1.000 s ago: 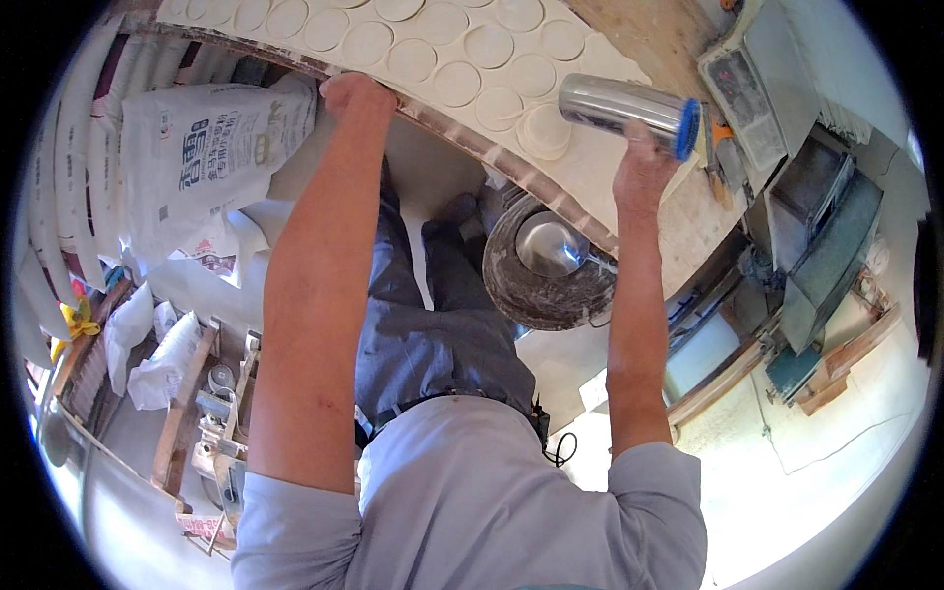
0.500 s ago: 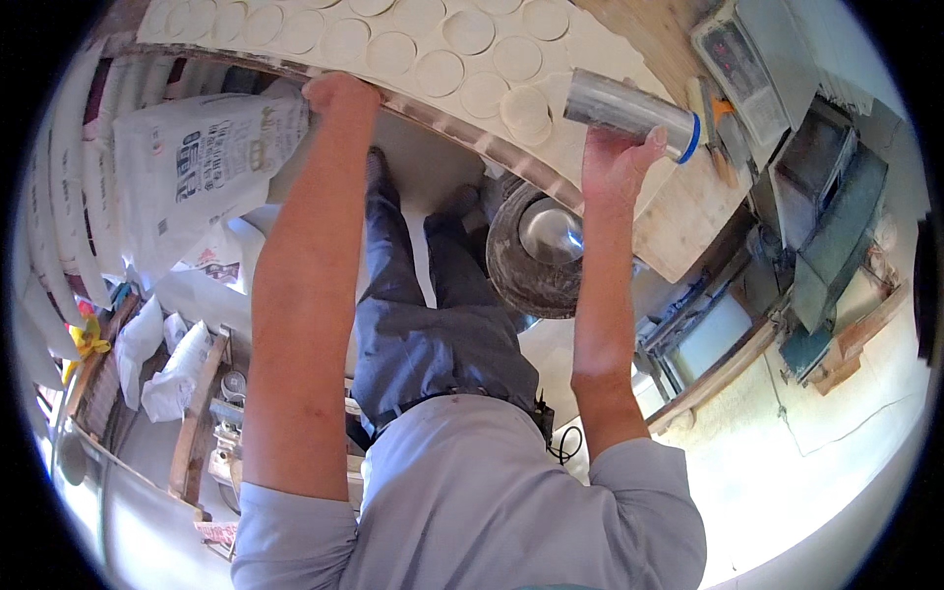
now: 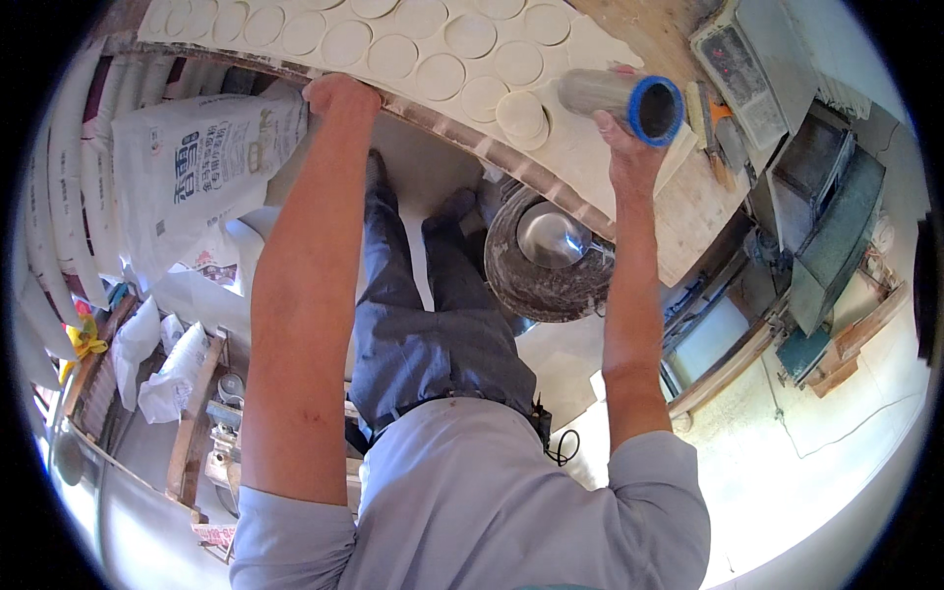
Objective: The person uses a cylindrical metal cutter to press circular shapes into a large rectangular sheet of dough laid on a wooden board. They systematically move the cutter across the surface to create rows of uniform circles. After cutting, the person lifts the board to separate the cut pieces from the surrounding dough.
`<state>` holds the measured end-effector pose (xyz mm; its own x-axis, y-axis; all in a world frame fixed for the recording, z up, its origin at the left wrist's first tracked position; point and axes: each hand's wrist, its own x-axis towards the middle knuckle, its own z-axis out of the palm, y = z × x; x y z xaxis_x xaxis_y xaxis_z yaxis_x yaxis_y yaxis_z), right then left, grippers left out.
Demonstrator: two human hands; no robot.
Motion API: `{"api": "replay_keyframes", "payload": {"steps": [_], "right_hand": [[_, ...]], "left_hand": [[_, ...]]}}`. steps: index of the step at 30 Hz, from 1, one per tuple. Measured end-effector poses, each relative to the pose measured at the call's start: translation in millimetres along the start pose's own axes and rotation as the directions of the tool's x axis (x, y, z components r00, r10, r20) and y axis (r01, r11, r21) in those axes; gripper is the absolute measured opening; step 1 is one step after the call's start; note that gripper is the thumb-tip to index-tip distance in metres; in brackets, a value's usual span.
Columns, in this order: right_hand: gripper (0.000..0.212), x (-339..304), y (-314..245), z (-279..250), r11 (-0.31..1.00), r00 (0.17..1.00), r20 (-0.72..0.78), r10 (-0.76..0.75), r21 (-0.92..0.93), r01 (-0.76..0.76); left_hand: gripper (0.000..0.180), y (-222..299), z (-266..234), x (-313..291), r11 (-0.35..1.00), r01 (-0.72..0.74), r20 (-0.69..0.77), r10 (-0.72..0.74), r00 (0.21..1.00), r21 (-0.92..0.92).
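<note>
My right hand (image 3: 631,157) grips a metal cylinder (image 3: 600,95) with a blue rim (image 3: 655,110). It is tilted, and its dark open end faces up toward me. The cylinder is over the right part of a pale rolled-out dough sheet (image 3: 580,49), which is marked with several round cuts. One dough round (image 3: 519,115) near the front edge lies shifted over its cut outline. At the table edge (image 3: 433,118), left of the middle, my left hand (image 3: 339,93) is closed with its fingers curled, partly hidden by the wrist.
Below the table stands a dark round tub (image 3: 511,265) with a metal bowl (image 3: 553,236) in it. A scraper and brushes (image 3: 718,147) lie at the table's right, beside a clear-lidded box (image 3: 737,79). White printed sacks (image 3: 206,167) are at the left; a dark metal hopper (image 3: 836,236) is at the right.
My right hand has moved right and turned the cylinder, so its blue-rimmed end swings from facing right to facing me. My left hand stays at the table edge.
</note>
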<state>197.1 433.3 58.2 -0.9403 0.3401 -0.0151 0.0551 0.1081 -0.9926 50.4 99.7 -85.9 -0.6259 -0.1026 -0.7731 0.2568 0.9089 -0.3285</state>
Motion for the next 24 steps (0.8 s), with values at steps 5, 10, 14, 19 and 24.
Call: {"api": "replay_keyframes", "payload": {"steps": [5,10,14,19,24], "right_hand": [[0.062,7,-3,13,0.998,0.996,0.088,-0.017,-0.061,0.022],[0.062,5,-7,21,0.992,0.995,0.081,0.059,-0.114,-0.05],[0.064,5,-3,22,0.987,0.993,0.097,0.068,-0.15,-0.053],[0.071,0,-12,16,0.94,0.993,0.025,0.117,-0.326,-0.103],[0.064,9,-106,51,0.472,0.903,0.372,-0.214,-0.77,0.429]], "left_hand": [[0.042,-1,-6,-4,1.0,-0.018,0.009,0.018,1.0,-0.014],[0.038,2,24,31,1.0,0.024,0.078,-0.025,0.997,0.01],[0.035,2,38,42,1.0,0.01,0.092,-0.012,0.996,0.018],[0.036,6,-4,-2,0.997,0.065,0.083,-0.061,0.995,-0.038],[0.045,-7,18,15,0.996,0.094,0.074,-0.093,0.993,-0.006]]}}
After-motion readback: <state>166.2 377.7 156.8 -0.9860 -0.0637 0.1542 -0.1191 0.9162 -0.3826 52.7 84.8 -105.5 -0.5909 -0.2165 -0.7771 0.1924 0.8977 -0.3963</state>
